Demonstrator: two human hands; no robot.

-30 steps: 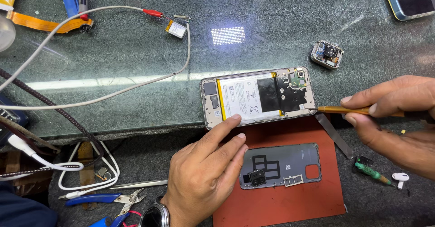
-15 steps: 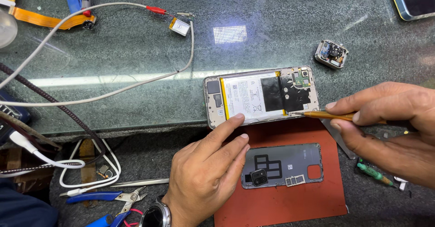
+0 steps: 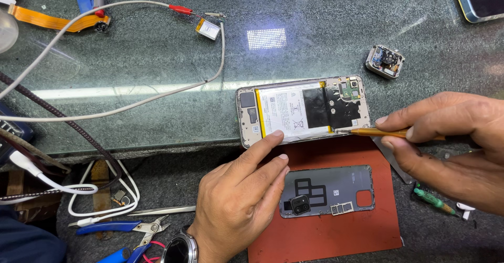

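Opened phone (image 3: 303,111): lies back-side up on the glass counter (image 3: 157,111) at its near edge, white battery and black shielding exposed.
Left hand (image 3: 241,195): loosely spread, index fingertip pressing the phone's near edge; a wristwatch (image 3: 180,251) on the wrist.
Right hand (image 3: 451,142): pinched around a thin orange-brown tool (image 3: 378,133), whose tip touches the phone's lower right corner.
Back cover (image 3: 328,191): grey, lying inside-up on the red mat (image 3: 325,231), just beside the left fingers.
Nearby: 1 blue-handled pliers (image 3: 121,226), 1 pair of tweezers (image 3: 160,210), 1 green screwdriver (image 3: 433,200), white cables (image 3: 105,111).
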